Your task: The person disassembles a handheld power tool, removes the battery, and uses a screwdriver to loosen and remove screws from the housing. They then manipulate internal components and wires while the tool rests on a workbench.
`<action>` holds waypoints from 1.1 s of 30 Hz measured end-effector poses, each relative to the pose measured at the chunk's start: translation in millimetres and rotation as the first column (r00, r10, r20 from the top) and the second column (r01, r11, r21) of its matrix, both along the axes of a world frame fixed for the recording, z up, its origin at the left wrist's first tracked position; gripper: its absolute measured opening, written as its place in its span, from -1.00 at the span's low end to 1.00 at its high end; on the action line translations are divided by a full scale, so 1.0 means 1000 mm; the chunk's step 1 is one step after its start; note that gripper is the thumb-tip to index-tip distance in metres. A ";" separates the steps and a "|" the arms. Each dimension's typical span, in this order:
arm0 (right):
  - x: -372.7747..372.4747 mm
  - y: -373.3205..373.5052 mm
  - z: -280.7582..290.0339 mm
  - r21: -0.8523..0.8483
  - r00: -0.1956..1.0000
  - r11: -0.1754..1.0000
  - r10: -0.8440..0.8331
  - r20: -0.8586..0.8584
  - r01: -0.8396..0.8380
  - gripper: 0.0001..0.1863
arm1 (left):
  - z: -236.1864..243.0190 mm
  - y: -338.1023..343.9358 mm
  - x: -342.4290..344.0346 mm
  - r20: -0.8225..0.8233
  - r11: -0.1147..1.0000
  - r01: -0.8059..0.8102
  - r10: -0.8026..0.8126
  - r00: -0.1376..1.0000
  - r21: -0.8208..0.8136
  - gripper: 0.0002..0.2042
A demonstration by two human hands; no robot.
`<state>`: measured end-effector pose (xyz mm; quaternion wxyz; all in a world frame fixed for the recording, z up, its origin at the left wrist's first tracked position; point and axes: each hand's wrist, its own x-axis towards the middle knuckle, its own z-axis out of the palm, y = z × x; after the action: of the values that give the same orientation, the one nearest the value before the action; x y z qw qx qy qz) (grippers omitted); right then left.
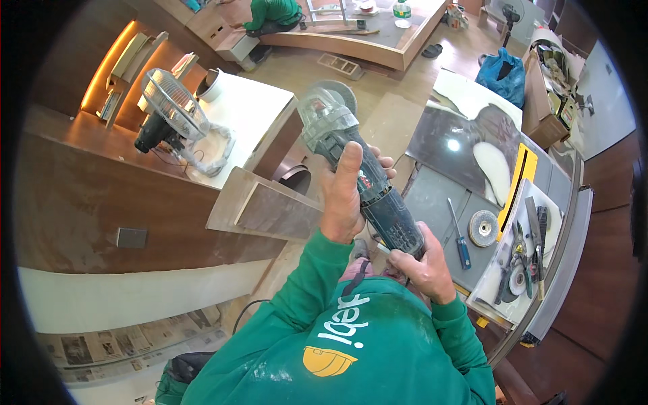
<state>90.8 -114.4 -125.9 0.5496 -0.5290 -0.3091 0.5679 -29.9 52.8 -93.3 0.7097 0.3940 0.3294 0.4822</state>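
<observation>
A dusty angle grinder (390, 217) is held up slantwise in front of my chest, its grey metal head and round disc (342, 94) pointing away to the upper left. My left hand (343, 196) wraps round the body just behind the head, thumb lying along the top. At the rear end, my right hand (430, 268) grips the dark housing, thumb against its lower side. To the right, on the grey bench, lie a blue-handled screwdriver (461, 241) and a round abrasive wheel (483, 228), both apart from my hands.
A white board (482, 297) on the bench carries pliers and other hand tools beside a yellow strip (518, 185). At left, a fan (169, 111) stands on a white-topped cabinet (246, 101). Another person in green (273, 17) crouches near a low wooden platform (378, 50).
</observation>
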 end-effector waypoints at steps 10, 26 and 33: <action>-0.007 0.003 0.005 0.021 0.965 0.987 -0.158 0.211 0.157 -0.54 | 0.004 -0.008 0.005 0.014 0.999 0.050 -0.050 0.999 -0.011 -0.33; -0.012 0.007 0.017 0.038 0.999 0.998 -0.050 0.001 0.049 -0.49 | 0.003 -0.013 0.007 0.011 0.980 0.196 -0.197 0.980 0.028 -0.41; -0.006 0.008 0.011 0.004 0.996 1.000 -0.014 -0.093 0.014 -0.45 | -0.004 -0.010 0.002 -0.017 0.980 0.198 -0.198 0.980 -0.019 -0.43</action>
<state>84.4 -106.0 -115.3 0.5686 -0.5028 -0.2807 0.5874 -27.5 42.6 -97.1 0.7545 0.4233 0.2991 0.4026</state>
